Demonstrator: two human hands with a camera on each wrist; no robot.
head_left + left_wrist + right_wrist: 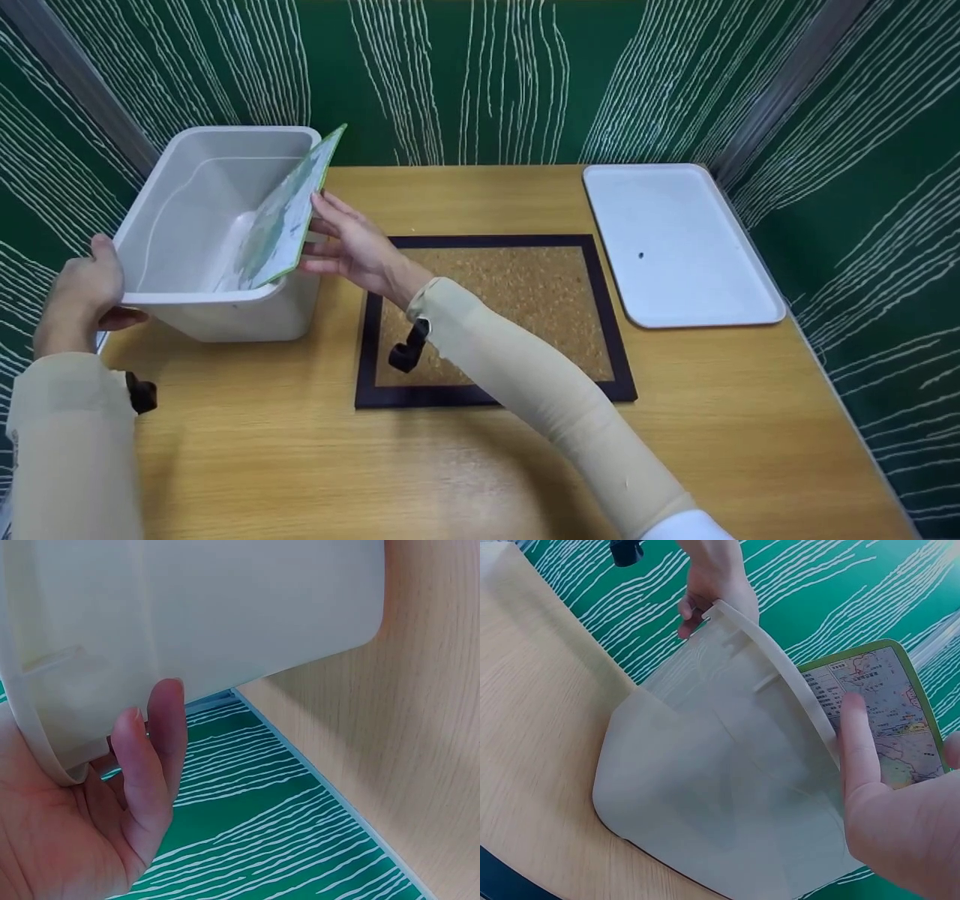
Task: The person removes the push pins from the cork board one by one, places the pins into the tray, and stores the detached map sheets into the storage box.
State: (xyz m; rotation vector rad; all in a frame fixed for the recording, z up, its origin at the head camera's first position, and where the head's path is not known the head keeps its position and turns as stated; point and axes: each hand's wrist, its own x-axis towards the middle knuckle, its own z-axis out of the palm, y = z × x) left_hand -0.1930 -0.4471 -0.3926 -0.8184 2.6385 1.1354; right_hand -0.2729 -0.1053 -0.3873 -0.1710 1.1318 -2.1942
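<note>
A white plastic bin (225, 319) stands at the left of the table. My left hand (81, 296) grips its near left corner, with the thumb at the rim and, in the left wrist view, the fingers (165, 735) against the outer wall under the lip. A thin map board (292, 214) with a green edge leans over the bin's right side, its lower part inside. My right hand (360, 244) pinches the board's right edge, thumb near the top and fingers behind. Printed map panels show on the board (889, 701) in the right wrist view.
A cork board (517, 300) with a dark frame lies mid-table under my right forearm. Farther right is a white tray (690, 247) with a small dark spot. Green, white-streaked panels (465, 82) enclose the wooden table (315, 450).
</note>
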